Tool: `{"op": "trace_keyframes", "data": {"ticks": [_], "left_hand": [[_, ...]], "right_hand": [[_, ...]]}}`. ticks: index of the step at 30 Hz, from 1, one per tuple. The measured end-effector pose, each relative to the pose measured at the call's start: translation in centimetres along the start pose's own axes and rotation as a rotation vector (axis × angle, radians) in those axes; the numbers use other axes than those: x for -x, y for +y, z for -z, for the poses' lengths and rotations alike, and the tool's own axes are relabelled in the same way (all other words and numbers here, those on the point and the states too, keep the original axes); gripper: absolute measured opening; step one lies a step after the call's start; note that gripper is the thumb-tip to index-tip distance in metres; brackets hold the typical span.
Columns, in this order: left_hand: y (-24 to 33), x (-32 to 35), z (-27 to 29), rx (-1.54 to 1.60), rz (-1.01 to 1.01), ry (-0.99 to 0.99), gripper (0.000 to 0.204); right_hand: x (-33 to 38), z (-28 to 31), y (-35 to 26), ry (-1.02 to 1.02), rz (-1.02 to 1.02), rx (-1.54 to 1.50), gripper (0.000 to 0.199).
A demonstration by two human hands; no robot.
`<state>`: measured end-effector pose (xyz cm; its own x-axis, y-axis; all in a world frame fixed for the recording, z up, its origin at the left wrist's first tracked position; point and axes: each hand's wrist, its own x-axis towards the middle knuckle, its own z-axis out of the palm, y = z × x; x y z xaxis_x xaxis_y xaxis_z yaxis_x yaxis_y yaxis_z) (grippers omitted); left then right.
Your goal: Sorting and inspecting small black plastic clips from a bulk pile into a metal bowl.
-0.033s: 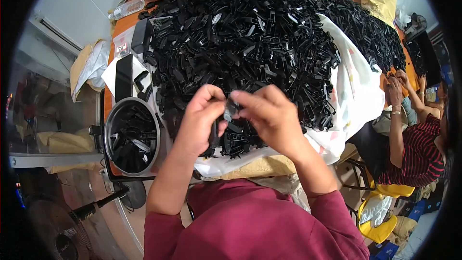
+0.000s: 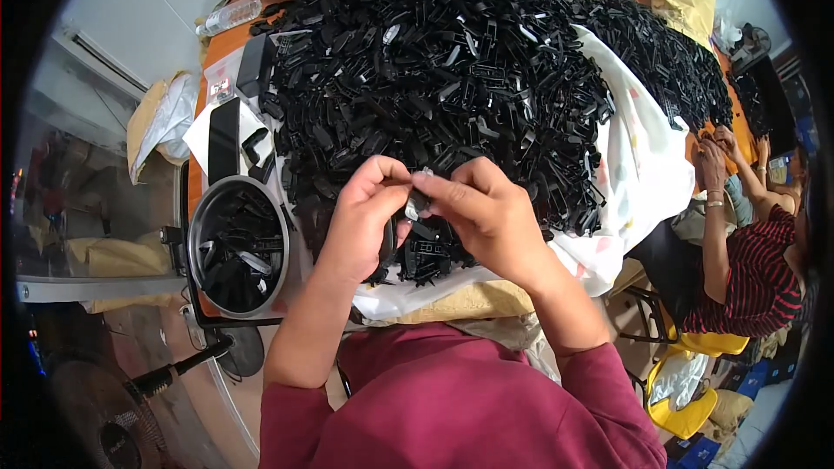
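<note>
Small black plastic clip [image 2: 418,203] pinched between both hands over the near edge of the heap: left hand [image 2: 363,219] closed on it with thumb and fingertips, right hand [image 2: 483,211] gripping its other end. Beneath, a large pile of black plastic clips [image 2: 434,78] on a white sheet [image 2: 638,169]. Round metal bowl [image 2: 193,234] holding more black pieces sits just left; another person's hands [image 2: 719,149] work at far right.

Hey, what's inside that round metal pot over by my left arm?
The metal pot holds loose black plastic parts, the same kind as the big pile on the table. They cover the bottom, so anything beneath them cannot be seen.
</note>
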<state>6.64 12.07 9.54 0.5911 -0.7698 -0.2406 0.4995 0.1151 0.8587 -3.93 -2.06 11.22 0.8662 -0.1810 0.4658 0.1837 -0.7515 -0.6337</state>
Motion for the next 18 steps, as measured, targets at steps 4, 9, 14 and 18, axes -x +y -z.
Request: {"op": "trace_keyframes", "data": {"ticks": [4, 9, 14, 18], "left_hand": [[-0.3, 1.5, -0.8, -0.151, 0.058, -0.039, 0.023], [-0.7, 2.7, 0.6, -0.14, 0.01, -0.226, 0.03], [-1.6, 2.1, -0.1, -0.75, -0.533, -0.002, 0.03], [-1.3, 1.7, -0.2, -0.722, -0.772, 0.055, 0.027]], "right_hand": [[0.0, 0.2, 0.4, -0.041, -0.052, -0.057, 0.032], [0.1, 0.8, 0.4, -0.134, -0.038, -0.041, 0.021], [0.1, 0.4, 0.3, -0.051, -0.068, -0.098, 0.013], [0.8, 0.5, -0.2, 0.154, -0.483, -0.796, 0.008]]}}
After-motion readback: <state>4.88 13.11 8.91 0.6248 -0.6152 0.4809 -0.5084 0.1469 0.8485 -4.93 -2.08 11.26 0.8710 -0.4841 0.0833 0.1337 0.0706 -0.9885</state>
